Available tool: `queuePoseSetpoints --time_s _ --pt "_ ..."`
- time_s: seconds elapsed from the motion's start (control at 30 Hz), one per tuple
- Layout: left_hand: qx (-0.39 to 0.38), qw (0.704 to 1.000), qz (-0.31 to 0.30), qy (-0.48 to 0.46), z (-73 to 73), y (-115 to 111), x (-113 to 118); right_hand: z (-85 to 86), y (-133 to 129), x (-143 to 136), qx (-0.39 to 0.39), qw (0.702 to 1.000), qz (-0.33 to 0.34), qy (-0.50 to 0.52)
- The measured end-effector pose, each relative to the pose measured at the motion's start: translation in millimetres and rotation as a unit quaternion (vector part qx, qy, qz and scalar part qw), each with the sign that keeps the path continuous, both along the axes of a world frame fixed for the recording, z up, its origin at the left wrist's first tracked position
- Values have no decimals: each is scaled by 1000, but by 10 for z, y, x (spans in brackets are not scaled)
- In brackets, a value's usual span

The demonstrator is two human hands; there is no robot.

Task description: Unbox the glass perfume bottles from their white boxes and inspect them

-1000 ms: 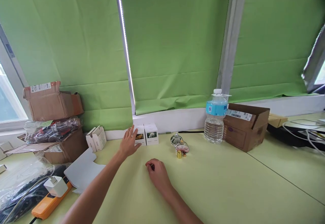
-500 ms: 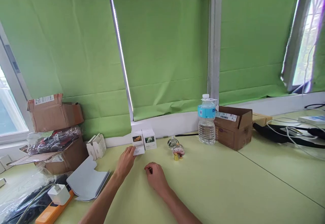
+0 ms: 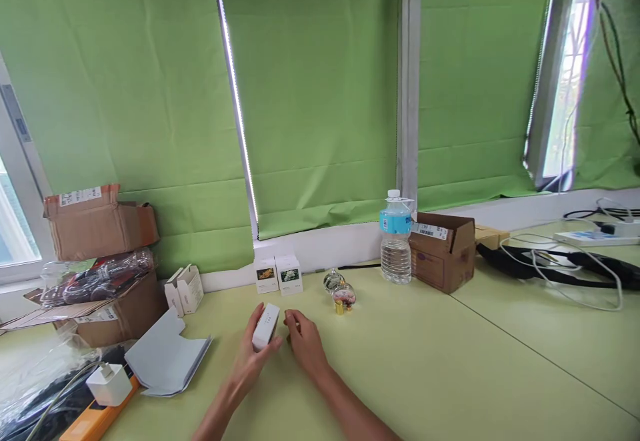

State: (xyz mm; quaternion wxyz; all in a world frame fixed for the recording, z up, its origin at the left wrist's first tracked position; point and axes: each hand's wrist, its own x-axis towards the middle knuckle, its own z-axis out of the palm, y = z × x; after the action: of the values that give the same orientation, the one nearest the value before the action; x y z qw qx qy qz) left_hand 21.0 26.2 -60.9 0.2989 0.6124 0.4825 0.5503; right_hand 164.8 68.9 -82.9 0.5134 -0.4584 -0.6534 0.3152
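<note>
My left hand (image 3: 254, 354) grips a small white box (image 3: 266, 327) between thumb and fingers, tilted, above the table. Just to its right is my right hand (image 3: 305, 342), its fingers curled together; whether anything small is in them I cannot make out. Behind the hands, two white boxes with flower pictures, an orange one (image 3: 267, 276) and a white one (image 3: 291, 276), stand side by side against the wall. Right of these, glass ornaments (image 3: 343, 293) with gold caps rest on the table.
A water bottle (image 3: 395, 241) and an open brown carton (image 3: 443, 252) stand at the back right, cables (image 3: 560, 264) beyond. At left are stacked cartons (image 3: 95, 227), small white boxes (image 3: 184, 290), grey-white sheets (image 3: 167, 357) and an orange power strip (image 3: 97, 421).
My left hand has drawn the small white box back from in front of the two picture boxes and lifted it towards me. My right hand stays near the same spot, still curled.
</note>
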Motion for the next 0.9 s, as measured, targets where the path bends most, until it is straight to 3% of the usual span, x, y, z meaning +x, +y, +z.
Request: queuePoseSetpoints --time_s 0.13,0.23,0.37,0.47,0.73,0.9 --pt "-54 998 -8 -33 -145 86 -87 -26 37 -43 -22 999 30 29" --pt "-12 1000 1 9 -203 110 -131 44 17 -65 -84 991 67 84" --pt "30 999 10 29 -221 70 -74 341 -93 5 -127 969 175 116" --pt "23 999 33 25 -183 29 -20 590 -170 97 -153 953 250 78" --pt "3 999 7 43 -72 -35 -55 855 -261 148 -214 935 280 -38" --pt "26 989 76 125 -167 -59 -23 964 -300 208 -156 950 232 -137"
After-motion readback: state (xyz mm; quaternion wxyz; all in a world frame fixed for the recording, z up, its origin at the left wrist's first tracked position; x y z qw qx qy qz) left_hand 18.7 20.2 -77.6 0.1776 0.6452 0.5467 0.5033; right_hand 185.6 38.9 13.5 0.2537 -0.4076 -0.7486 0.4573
